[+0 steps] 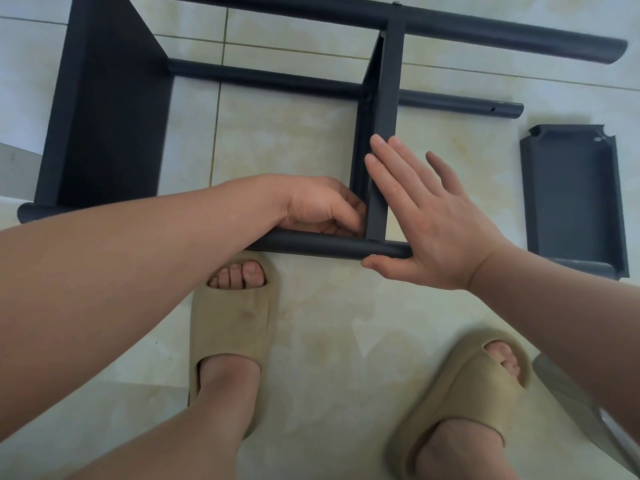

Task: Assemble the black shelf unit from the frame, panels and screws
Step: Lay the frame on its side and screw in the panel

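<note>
A partly built black shelf unit [110, 109] lies on its side on the tiled floor, with round poles running left to right. One panel is fixed at the left. A second panel [386, 109] stands on edge between the poles. My left hand [322, 207] curls its fingers at the corner where this panel meets the near pole [311, 244]; what the fingertips hold is hidden. My right hand [426, 216] lies flat with straight fingers against the panel's right face, thumb under the near pole's end. A loose black panel [571, 199] lies on the floor to the right.
My two feet in beige slippers [232, 327] stand on the floor just in front of the near pole. The far pole [519, 38] and the middle pole [460, 103] stick out to the right past the second panel. A grey object [568, 389] shows at the right edge.
</note>
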### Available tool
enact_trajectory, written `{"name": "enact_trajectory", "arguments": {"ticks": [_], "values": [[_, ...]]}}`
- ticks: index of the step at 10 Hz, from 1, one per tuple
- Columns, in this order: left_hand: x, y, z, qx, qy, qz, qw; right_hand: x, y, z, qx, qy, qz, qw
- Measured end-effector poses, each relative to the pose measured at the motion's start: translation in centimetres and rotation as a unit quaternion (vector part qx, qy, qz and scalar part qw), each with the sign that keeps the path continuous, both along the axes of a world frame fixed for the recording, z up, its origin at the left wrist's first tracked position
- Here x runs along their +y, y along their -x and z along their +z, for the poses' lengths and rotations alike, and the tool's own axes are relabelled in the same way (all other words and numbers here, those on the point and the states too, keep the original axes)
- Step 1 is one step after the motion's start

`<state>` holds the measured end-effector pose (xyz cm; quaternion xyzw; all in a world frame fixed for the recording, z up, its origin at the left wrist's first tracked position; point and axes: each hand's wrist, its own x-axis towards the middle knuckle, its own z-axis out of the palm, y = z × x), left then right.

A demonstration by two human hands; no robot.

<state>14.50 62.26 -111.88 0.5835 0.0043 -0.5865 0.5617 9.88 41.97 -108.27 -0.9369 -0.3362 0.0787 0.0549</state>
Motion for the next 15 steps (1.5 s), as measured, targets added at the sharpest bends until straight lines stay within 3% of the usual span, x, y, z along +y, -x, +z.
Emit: {"name": "enact_trajectory", "arguments": {"ticks": [3,4,5,6,8,9,10,11,15], "values": [[0.1,0.0,0.5,0.025,0.018,0.007,1.0,0.0,0.0,0.0,0.0,0.005,0.001,1.0],[-0.1,-0.2,0.4,0.001,-0.04,0.046,0.998,0.0,0.1,0.1,0.002,0.007,0.0,1.0],[0.1,-0.3,0.4,-0.206,-0.187,-0.055,0.959,0.0,0.1,0.1,0.009,0.01,-0.002,1.0],[0.3,0.3,1.4,-0.287,-0.216,-0.134,0.924,0.0,0.1,0.1,0.01,0.013,0.0,1.0],[2.9,1.7,5.1,-0.189,-0.263,-0.219,0.921,0.2,0.6,1.0,0.026,0.045,-0.016,0.999],[3.2,2.3,6.7,-0.231,-0.281,-0.254,0.896,0.3,2.0,1.8,0.06,0.073,-0.077,0.992],[2.5,2.6,9.0,-0.252,-0.309,-0.336,0.853,0.7,2.9,2.8,0.123,0.116,-0.134,0.976],[1.4,2.5,11.4,-0.322,-0.344,-0.349,0.81,1.1,2.5,5.2,0.156,0.119,-0.193,0.961],[-1.2,0.8,23.1,-0.497,-0.416,-0.272,0.711,-4.0,1.5,17.4,0.04,0.115,-0.273,0.954]]}}
